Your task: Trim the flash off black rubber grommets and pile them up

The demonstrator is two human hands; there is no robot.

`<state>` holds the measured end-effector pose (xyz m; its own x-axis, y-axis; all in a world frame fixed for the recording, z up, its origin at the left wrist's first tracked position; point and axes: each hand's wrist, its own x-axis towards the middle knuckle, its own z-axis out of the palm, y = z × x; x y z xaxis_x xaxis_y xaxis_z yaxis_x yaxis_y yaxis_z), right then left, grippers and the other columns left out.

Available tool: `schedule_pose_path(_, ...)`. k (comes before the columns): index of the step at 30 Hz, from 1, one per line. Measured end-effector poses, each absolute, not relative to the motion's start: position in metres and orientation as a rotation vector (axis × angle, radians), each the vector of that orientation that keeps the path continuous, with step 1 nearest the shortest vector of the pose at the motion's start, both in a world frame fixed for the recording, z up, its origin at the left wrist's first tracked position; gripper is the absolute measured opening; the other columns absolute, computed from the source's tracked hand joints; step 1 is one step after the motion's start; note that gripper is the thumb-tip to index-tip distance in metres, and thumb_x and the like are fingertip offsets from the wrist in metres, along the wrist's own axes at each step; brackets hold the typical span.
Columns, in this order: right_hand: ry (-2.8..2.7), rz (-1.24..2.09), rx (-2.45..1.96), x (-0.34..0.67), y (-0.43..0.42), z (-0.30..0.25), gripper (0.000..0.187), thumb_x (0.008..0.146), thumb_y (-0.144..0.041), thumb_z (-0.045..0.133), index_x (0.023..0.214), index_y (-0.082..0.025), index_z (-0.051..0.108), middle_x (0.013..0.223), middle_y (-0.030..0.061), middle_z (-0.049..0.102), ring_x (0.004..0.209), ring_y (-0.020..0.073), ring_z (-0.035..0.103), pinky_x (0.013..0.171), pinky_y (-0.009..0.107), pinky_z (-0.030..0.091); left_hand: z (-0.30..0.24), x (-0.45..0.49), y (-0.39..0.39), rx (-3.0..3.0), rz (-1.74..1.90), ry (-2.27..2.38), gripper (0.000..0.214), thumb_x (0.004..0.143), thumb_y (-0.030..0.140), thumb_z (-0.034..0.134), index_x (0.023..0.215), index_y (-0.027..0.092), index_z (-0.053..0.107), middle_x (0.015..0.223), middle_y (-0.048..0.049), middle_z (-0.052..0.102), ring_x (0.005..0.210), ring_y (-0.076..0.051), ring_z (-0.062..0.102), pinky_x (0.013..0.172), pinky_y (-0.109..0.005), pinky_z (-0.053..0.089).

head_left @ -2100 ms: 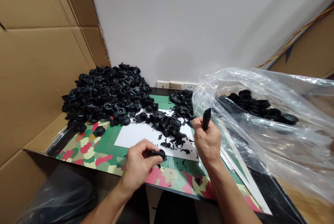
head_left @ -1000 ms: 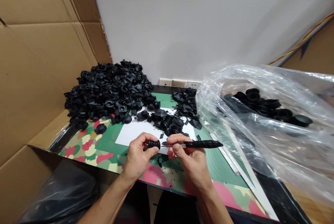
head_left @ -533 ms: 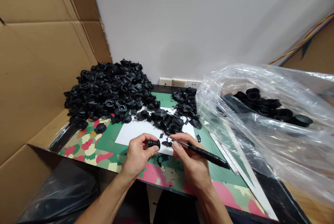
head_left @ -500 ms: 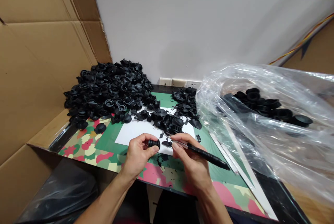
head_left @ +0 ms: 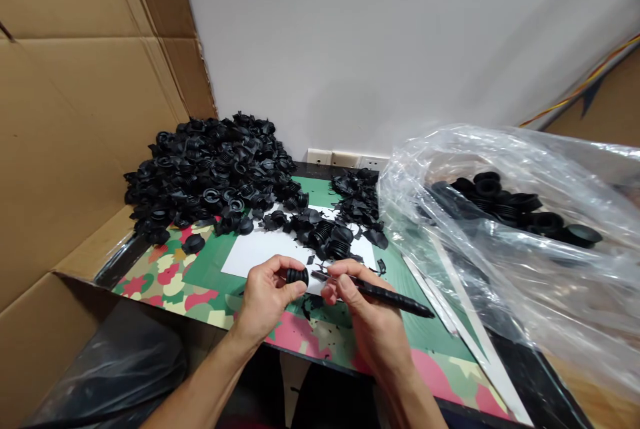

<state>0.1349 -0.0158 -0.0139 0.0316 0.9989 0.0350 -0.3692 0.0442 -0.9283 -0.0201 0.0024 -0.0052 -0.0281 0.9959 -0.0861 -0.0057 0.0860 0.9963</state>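
Pinched between the thumb and fingers of my left hand (head_left: 264,297) is a small black ribbed rubber bellows (head_left: 299,275), its ringed end facing right. My right hand (head_left: 376,317) grips what looks like a craft knife (head_left: 397,299) with a long black handle. Its thin metal tip points left toward the bellows, with a small gap between them. Both hands are over the front of a white paper sheet (head_left: 240,257). Just beyond them lie several more ribbed rubber pieces (head_left: 320,233) and torn black scraps.
A large heap of untrimmed black rubber parts (head_left: 210,176) fills the back left beside a cardboard wall (head_left: 75,96). Black scraps (head_left: 355,196) are piled at the back centre. On the right, a clear plastic bag (head_left: 500,262) holds smoother black parts (head_left: 545,222). White strips (head_left: 480,342) lie near it.
The knife tip has come down and turned more toward the bellows, and my right-hand fingers have shifted on the handle. My left hand keeps its hold, the bellows turned slightly.
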Motion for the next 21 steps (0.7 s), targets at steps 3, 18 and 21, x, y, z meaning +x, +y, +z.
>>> schedule_pose_path(3, -1.053, 1.258, -0.899, 0.137, -0.015, -0.012, 0.02, 0.077, -0.038, 0.07, 0.091, -0.024, 0.074, 0.096, 0.0051, 0.059, 0.072, 0.0165, 0.061, 0.061, 0.03, 0.051, -0.004, -0.02, 0.002, 1.169, 1.167, 1.28, 0.019, 0.058, 0.014, 0.071, 0.077, 0.016, 0.07, 0.064, 0.0015, 0.061, 0.059, -0.011, 0.052, 0.056, -0.021, 0.041)
schedule_pose_path(18, -1.205, 0.896, -0.93, 0.126, -0.006, -0.023, 0.005, 0.08, -0.026, 0.068, 0.082, -0.021, 0.069, 0.08, 0.0025, 0.065, 0.067, 0.0169, 0.064, 0.063, 0.032, 0.052, -0.002, -0.019, 0.004, 1.322, 1.172, 1.261, 0.017, 0.06, 0.01, 0.066, 0.075, 0.018, 0.067, 0.071, 0.0024, 0.059, 0.06, -0.01, 0.049, 0.057, -0.02, 0.039)
schedule_pose_path(21, -1.226, 0.872, -0.936, 0.126, -0.005, -0.024, 0.005, 0.08, -0.026, 0.067, 0.081, -0.021, 0.069, 0.081, 0.0034, 0.066, 0.074, 0.0191, 0.065, 0.065, 0.033, 0.052, -0.002, -0.019, 0.003, 1.314, 1.17, 1.258, 0.017, 0.06, 0.01, 0.066, 0.075, 0.018, 0.067, 0.071, 0.0023, 0.061, 0.061, -0.01, 0.051, 0.058, -0.02, 0.04)
